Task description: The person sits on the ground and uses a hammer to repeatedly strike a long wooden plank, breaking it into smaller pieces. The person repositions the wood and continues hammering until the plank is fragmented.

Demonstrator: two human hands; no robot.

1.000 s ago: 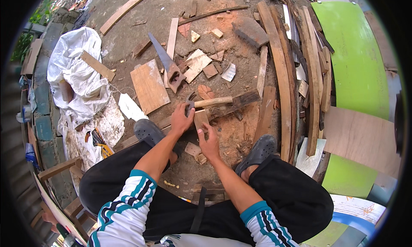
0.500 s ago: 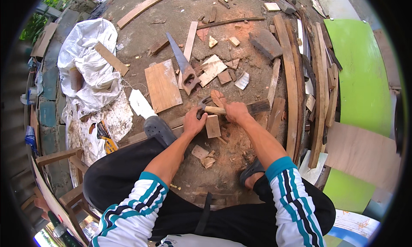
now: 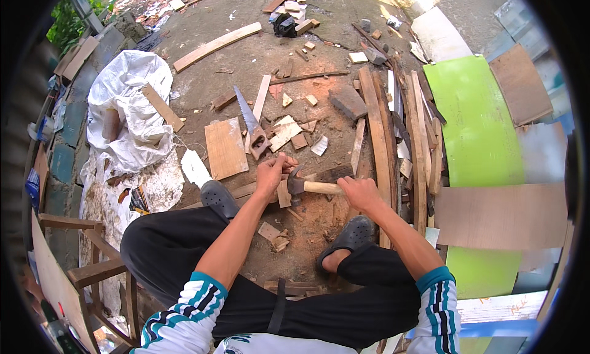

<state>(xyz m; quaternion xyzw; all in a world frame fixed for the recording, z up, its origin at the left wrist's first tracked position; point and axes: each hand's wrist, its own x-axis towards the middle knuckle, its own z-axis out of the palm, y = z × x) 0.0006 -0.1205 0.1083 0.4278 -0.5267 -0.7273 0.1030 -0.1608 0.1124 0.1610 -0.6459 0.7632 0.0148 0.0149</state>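
Since the earlier frame, the bare right hand (image 3: 361,193) is gripping the dark metal claw hammer (image 3: 314,187) nearer the end of its pale wooden handle, clamping firmly. The bare left hand (image 3: 275,173) is now curling its fingers just beside the hammer's head; whether that grip is holding anything, I cannot tell. The tan rectangular wooden block (image 3: 283,195) is standing partly hidden behind the head. An off-line blow could be catching those fingers, or a loose block could be tipping. The white flat board (image 3: 485,308) is showing orange marks, the white shirt (image 3: 283,343) partial print, neither reading clearly.
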